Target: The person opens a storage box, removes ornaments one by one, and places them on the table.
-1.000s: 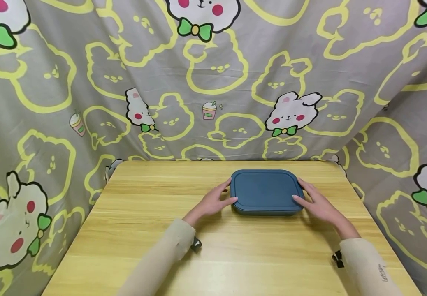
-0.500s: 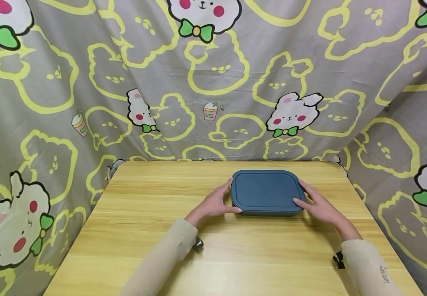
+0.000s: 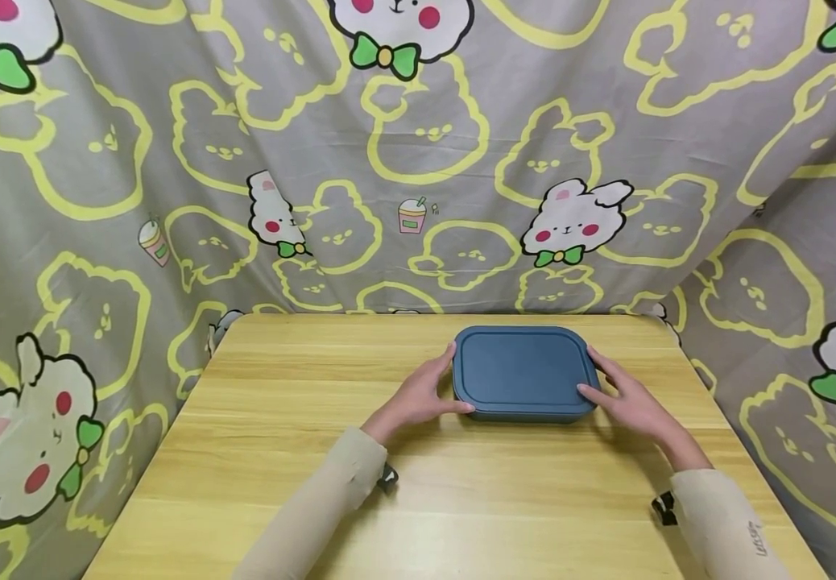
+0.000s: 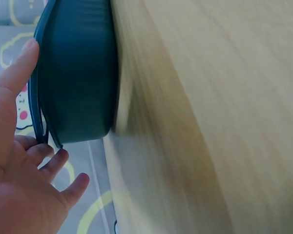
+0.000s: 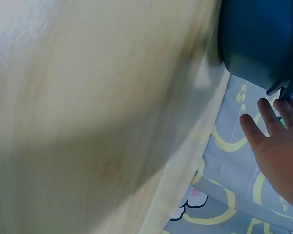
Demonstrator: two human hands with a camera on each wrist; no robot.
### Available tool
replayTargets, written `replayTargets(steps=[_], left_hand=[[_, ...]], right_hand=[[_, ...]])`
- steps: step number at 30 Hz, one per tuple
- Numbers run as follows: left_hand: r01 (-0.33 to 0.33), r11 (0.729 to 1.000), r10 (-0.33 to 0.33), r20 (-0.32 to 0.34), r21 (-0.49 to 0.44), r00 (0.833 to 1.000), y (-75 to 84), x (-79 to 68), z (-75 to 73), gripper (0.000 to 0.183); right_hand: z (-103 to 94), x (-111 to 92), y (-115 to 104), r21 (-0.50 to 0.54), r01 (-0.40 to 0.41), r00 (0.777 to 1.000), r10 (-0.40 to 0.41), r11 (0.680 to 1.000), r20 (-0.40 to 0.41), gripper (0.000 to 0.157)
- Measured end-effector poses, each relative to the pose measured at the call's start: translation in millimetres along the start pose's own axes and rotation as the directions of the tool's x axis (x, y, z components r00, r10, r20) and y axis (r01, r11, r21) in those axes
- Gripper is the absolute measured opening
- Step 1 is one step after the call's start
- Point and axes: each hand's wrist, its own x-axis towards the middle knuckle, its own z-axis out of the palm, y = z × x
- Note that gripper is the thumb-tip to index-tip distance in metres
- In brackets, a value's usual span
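A dark blue rectangular food container with rounded corners sits on the wooden table. Its flat blue lid is slightly raised at the far side; a narrow gap under it shows in the left wrist view. My left hand grips the lid's left end, thumb at the near corner and fingertips under the far corner. At the right end, my right hand holds the lid with the thumb on its top edge and fingers at the far corner. The container's inside is hidden.
The light wooden table extends around the container, its far edge just behind it. A grey patterned curtain hangs at the back and both sides. Black straps show at the sleeve cuffs.
My left thumb has slid toward the container's near edge, and the container has shifted slightly right. The lid's far edge has risen a little. My right hand keeps nearly the same place.
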Motion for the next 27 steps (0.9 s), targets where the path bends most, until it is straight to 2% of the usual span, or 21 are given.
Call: replayTargets(steps=[6, 11, 14, 20, 27], left_hand=[[-0.023, 1.000, 0.023, -0.037, -0.016, 0.999, 4.5, 0.2, -2.7, 0.121], [-0.042, 0.998, 0.039, -0.053, -0.039, 0.998, 4.8, 0.5, -4.4, 0.120], [-0.070, 0.994, 0.065, -0.063, -0.085, 0.996, 4.3, 1.0, -6.8, 0.117], [-0.143, 0.963, 0.123, -0.101, -0.229, 0.987, 6.6, -0.9, -9.7, 0.100], [-0.171, 0.926, 0.131, -0.137, -0.337, 0.982, 13.0, -6.6, -9.3, 0.084]], right_hand=[[-3.1, -2.0, -5.0, 0.016, 0.001, 1.000, -0.001, 1.000, -0.022, 0.083], [-4.8, -5.3, -9.1, 0.035, 0.042, 0.997, -0.040, 0.998, -0.061, 0.078], [-5.3, -7.5, -11.0, 0.037, 0.058, 0.995, -0.054, 0.998, -0.084, 0.076], [-6.8, -10.6, -12.1, 0.002, 0.081, 0.987, -0.079, 0.997, -0.139, 0.071], [-10.6, -18.1, -14.9, 0.034, 0.052, 0.987, -0.046, 0.998, -0.157, 0.069]])
